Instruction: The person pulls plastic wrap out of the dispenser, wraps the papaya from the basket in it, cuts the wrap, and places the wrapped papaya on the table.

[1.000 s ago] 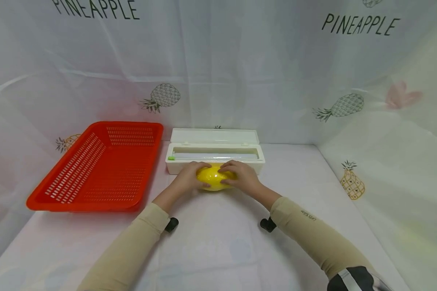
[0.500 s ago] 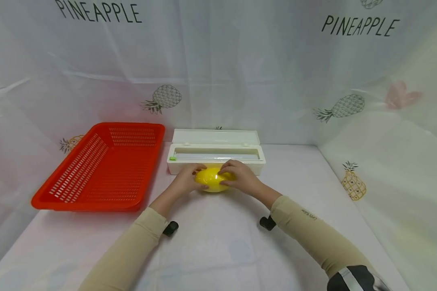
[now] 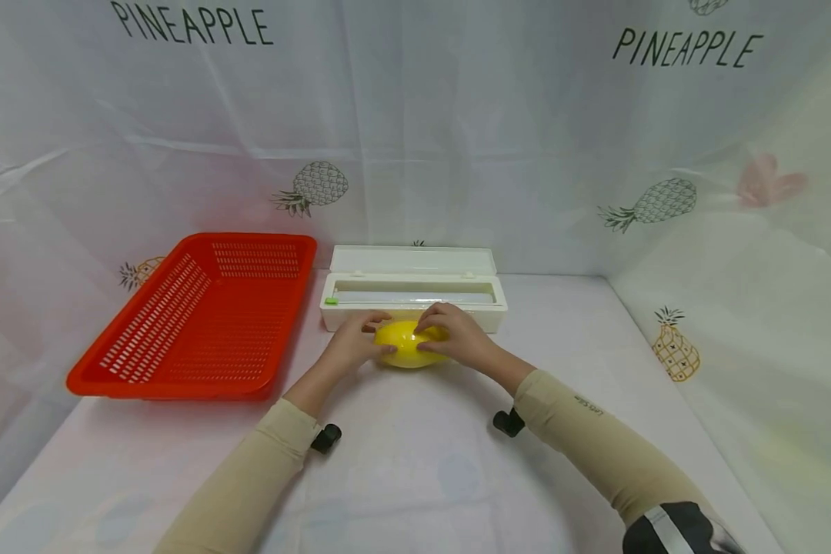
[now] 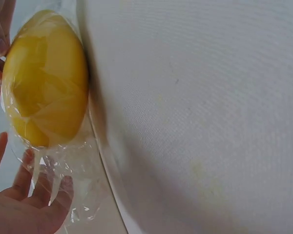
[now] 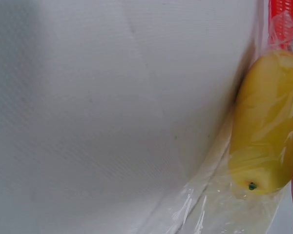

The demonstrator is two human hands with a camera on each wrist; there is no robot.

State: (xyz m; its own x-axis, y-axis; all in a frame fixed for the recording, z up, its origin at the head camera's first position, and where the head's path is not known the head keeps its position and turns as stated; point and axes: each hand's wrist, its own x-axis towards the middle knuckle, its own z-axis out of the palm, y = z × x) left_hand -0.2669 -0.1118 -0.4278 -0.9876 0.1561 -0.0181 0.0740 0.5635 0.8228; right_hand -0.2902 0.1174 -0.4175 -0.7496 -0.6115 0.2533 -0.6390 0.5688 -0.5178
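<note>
A yellow melon-like fruit (image 3: 407,344), wrapped in clear cling film (image 4: 80,183), lies on the table against the front of a white cling film dispenser (image 3: 415,315). A small dark green stem end shows in the right wrist view, where loose film (image 5: 215,214) spreads past that end. My right hand (image 3: 460,338) holds the fruit, thumb in front and fingers on top. At the fruit's left end is my left hand (image 3: 349,344), its fingers loosely spread and touching the loose film in the left wrist view.
The dispenser's lid (image 3: 413,260) stands raised, showing a film roll and a green slider (image 3: 331,301) at the left. A red plastic basket (image 3: 201,327) stands on the left of the table (image 3: 415,462). A pineapple-print sheet (image 3: 498,154) hangs behind.
My left hand has drawn back slightly from the fruit, its fingers loosening at the left end. The right hand stays on the fruit. The head view has shifted slightly.
</note>
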